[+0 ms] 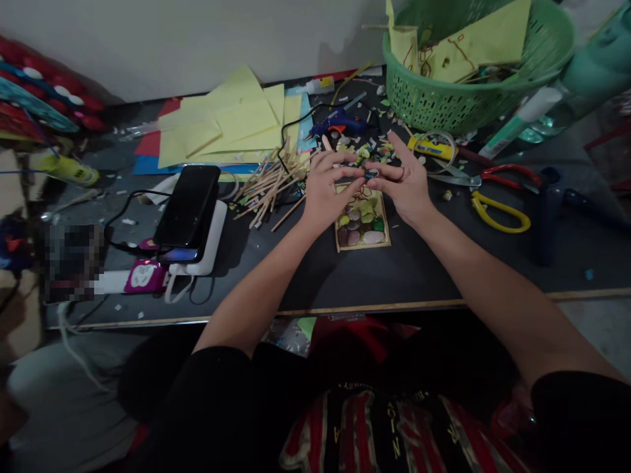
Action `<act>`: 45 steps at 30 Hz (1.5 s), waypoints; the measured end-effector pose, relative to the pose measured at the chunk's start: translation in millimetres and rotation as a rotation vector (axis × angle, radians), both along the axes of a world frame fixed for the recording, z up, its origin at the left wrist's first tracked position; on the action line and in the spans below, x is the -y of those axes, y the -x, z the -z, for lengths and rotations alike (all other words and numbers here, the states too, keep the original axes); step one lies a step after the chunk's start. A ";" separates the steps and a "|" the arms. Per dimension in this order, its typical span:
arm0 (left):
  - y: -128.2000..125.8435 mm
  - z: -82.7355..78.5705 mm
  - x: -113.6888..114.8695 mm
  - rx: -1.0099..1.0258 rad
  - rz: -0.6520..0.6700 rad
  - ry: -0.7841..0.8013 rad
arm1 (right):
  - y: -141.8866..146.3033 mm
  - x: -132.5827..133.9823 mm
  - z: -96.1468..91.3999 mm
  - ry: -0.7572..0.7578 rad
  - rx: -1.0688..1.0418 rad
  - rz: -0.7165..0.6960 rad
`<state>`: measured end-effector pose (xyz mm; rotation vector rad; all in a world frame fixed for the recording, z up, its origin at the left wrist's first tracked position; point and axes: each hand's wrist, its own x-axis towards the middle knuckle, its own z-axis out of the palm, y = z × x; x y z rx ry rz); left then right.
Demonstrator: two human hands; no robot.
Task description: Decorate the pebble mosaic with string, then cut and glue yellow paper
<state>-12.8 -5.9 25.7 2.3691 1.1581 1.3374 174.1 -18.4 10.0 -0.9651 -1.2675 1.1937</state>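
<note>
L hand & R hand both pinching sm. dark shiny roundish piece, mat'l unclear; prob. light, stiff, slippery, best held by edges.

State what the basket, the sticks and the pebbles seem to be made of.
Basket: green plastic, judging by its regular moulded holes.
Sticks: probably wood or bamboo, uncoated, given their pale tan, dull look.
Pebbles: likely smooth stone, from their rounded shapes and soft sheen, though glass or paint can't be ruled out.
</note>
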 end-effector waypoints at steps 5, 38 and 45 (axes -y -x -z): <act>-1.6 3.0 -1.0 -0.026 -0.021 -0.022 | 1.2 -0.1 -1.3 0.027 0.062 -0.015; -11.0 12.4 2.2 0.037 -0.007 0.283 | -9.3 20.1 -16.6 -0.443 0.701 0.075; -11.8 14.1 1.6 0.028 0.012 0.254 | -7.2 20.7 -11.9 -0.390 0.721 0.104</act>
